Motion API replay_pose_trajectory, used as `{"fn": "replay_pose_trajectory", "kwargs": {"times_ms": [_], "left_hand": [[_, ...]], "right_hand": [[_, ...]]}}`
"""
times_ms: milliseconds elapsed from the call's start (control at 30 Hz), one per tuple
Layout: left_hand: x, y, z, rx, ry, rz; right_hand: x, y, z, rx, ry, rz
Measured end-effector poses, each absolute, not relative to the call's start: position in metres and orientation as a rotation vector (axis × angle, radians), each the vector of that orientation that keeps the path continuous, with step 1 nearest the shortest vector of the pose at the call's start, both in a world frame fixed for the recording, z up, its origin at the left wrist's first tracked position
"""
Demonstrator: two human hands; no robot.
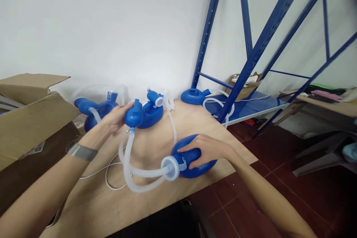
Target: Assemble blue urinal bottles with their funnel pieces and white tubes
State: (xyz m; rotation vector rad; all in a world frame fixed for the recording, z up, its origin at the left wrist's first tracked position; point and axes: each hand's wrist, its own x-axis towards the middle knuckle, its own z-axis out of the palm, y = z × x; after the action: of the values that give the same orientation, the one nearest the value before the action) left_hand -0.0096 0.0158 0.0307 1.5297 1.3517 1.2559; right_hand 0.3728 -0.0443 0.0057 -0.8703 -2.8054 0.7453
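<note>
Watching remotely, I am holding a blue funnel-like head (pixel 134 116) in the left hand (pixel 116 119), fingers closed around it, while the right hand (pixel 208 148) is gripping the blue bottle (pixel 195 155), thumb and fingers curved over it. Directly beneath that nearer hand, the bottle is lying roughly sideways on the bench (pixel 189 119), its translucent cap (pixel 174 168) facing left, with clear tubing (pixel 127 160) looping toward the head.
</note>
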Motion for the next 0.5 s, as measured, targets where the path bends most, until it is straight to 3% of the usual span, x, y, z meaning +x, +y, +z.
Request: {"fn": "replay_pose_trajectory", "kwargs": {"times_ms": [167, 400, 500], "left_hand": [[0.007, 0.040, -0.024, 1.138, 1.362, 1.067], [-0.021, 0.039, -0.052, 0.860, 1.401, 0.998], [-0.029, 0.036, -0.060, 0.770, 1.458, 1.001]], "right_hand": [[0.381, -0.029, -0.004, -0.909, -2.681, 0.853], [0.386, -0.016, -0.010, -0.971, -2.569, 0.971], [0.389, -0.014, -0.007, -1.041, -2.612, 0.846]]}}
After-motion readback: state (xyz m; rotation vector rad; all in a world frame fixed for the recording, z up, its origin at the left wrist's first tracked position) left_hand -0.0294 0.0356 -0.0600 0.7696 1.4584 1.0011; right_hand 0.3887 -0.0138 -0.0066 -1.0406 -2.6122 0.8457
